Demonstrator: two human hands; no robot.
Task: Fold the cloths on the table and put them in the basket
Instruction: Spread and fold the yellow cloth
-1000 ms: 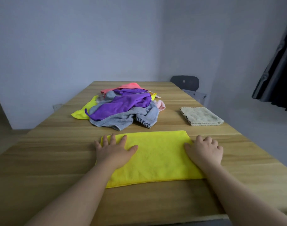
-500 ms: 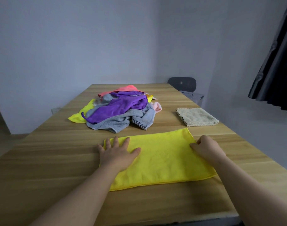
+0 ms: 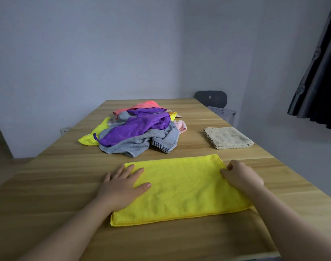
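A yellow cloth [image 3: 181, 189] lies folded into a long, smooth rectangle across the near part of the wooden desk [image 3: 48, 185], directly in front of me, its doubled edge showing along the near side. My left grip [image 3: 121, 187] lies flat on the cloth's left end, fingers straight and spread apart, palm down, part of the hand over the bare wood beside the fabric. My right grip [image 3: 241, 178] sits at the cloth's right edge, fingers curled in and thumb on top, pinching the fabric there. Both forearms reach in from the bottom corners.

Farther up the desk, a loose pile [image 3: 140, 129] of unfolded cloths, purple, grey, pink, coral and yellow, sits near the middle. To its right, well apart from it, a beige cloth [image 3: 227, 137] lies folded in a neat square. Past the desk's far right corner stands a grey perforated basket [image 3: 222, 112], just in front of a dark chair [image 3: 210, 98]. A dark curtain [image 3: 320, 81] hangs at the right.
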